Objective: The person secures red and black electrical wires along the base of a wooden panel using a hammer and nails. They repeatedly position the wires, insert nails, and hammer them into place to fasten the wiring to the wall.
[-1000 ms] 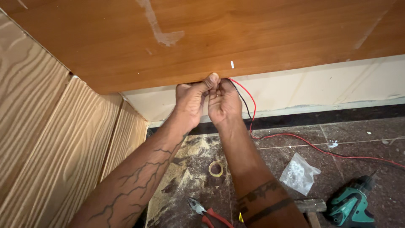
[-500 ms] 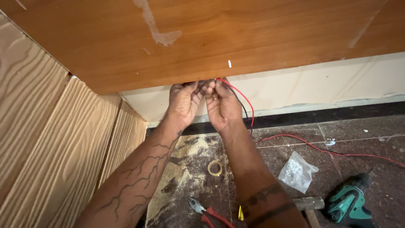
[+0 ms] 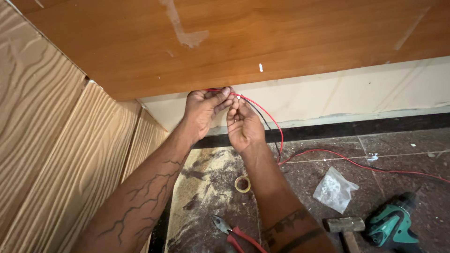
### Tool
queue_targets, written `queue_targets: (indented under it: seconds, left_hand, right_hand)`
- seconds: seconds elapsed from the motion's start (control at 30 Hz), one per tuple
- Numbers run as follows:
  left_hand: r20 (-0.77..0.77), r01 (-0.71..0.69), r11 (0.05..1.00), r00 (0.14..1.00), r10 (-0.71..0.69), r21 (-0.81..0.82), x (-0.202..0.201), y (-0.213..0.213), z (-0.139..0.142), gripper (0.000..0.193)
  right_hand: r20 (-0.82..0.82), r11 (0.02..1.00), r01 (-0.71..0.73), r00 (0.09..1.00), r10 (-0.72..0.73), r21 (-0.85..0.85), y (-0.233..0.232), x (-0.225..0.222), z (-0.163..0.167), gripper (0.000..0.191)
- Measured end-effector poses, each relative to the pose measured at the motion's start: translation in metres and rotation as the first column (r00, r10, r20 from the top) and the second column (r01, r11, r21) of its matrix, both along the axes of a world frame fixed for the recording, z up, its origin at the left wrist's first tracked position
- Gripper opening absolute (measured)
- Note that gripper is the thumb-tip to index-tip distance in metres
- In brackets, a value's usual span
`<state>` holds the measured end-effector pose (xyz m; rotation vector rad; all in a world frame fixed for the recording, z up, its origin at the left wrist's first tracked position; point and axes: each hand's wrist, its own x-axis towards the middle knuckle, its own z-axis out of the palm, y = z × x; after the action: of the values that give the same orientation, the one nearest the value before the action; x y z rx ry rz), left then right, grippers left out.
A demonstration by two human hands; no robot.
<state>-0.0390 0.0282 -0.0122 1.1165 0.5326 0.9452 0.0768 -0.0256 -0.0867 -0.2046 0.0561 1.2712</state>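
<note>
Wooden panel (image 3: 262, 42) overhangs closely above; open floor (image 3: 398, 145) lies right.

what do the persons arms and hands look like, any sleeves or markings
Both forearms are bare, with no sleeves, gloves or watch in view. The left forearm carries a dark branching tattoo like cracks or roots. The right forearm has dark band tattoos across it. The left hand and right hand show no rings.

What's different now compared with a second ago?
The left hand and right hand have drawn slightly apart, and a stretch of red wire now shows pinched between their fingertips under the wooden panel. The tape roll, pliers, plastic bag and drill lie unmoved.
</note>
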Motion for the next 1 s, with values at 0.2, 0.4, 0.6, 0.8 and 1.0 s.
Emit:
queue_targets:
  seconds: [0.2,0.4,0.6,0.8,1.0]
  left_hand:
    - [-0.210,-0.049,0.998,0.976,0.055,0.034,-0.001,-0.001,0.002,0.010]
    - [-0.012,-0.073,0.993,0.997,0.074,0.091,0.008,-0.003,-0.006,0.010]
    - [-0.067,-0.148,0.985,0.986,0.154,0.091,0.014,0.005,-0.008,0.010]
    - [0.004,-0.253,0.966,0.967,0.253,0.053,-0.017,0.012,-0.006,0.011]
    - [0.215,-0.263,0.965,0.942,0.259,-0.009,-0.022,0.020,-0.016,0.017]
  right_hand:
    - [0.033,0.999,-0.047,0.998,0.048,-0.018,0.003,-0.005,-0.006,0.007]
    - [0.096,0.994,-0.045,0.995,0.035,0.103,0.002,-0.002,0.003,0.006]
    - [0.167,0.981,-0.028,0.986,-0.004,0.191,0.004,0.007,0.016,0.008]
    - [0.092,0.992,0.010,0.996,-0.022,0.127,0.018,0.015,0.028,0.017]
    - [0.128,0.994,-0.012,0.992,-0.002,0.110,0.020,0.012,0.038,0.025]
